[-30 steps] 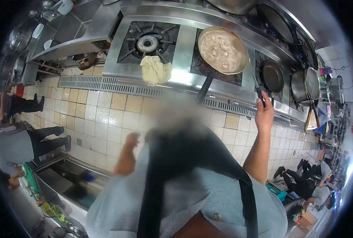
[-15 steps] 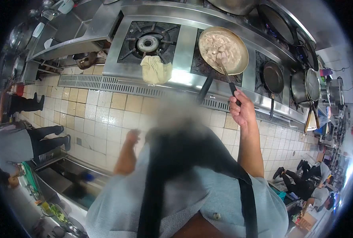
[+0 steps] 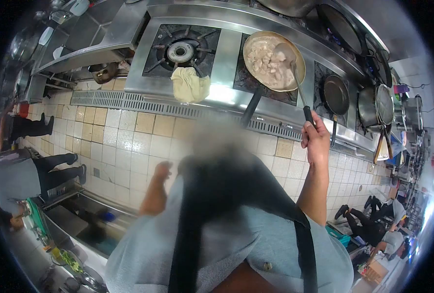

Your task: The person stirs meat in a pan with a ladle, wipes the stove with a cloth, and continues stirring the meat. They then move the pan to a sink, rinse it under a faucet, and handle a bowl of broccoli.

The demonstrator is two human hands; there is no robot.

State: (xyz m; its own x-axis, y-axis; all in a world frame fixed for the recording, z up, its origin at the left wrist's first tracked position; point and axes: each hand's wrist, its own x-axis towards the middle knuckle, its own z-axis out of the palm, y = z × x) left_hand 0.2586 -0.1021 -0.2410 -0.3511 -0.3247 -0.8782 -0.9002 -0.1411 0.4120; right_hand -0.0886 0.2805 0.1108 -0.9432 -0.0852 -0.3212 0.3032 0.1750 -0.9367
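My right hand is closed around the black handle of a long metal cooking spoon. The spoon's rounded bowl is in a wide frying pan, at the right side of pale chunks in a creamy sauce. That pan sits on a burner, its black handle pointing toward me with no hand on it. My left hand hangs low by my side over the floor, its fingers loosely apart and nothing seen in it. Part of it is hard to make out.
Left of the pan is a bare burner, with a yellowish cloth over the stove's front edge. To the right stand a small black pan and a large pot. Other people are at both sides. Dark blur covers the lower middle.
My right hand has moved right and slightly down with the spoon. The spoon's bowl has swung from the pan's middle to its upper right. My left hand stays about where it was.
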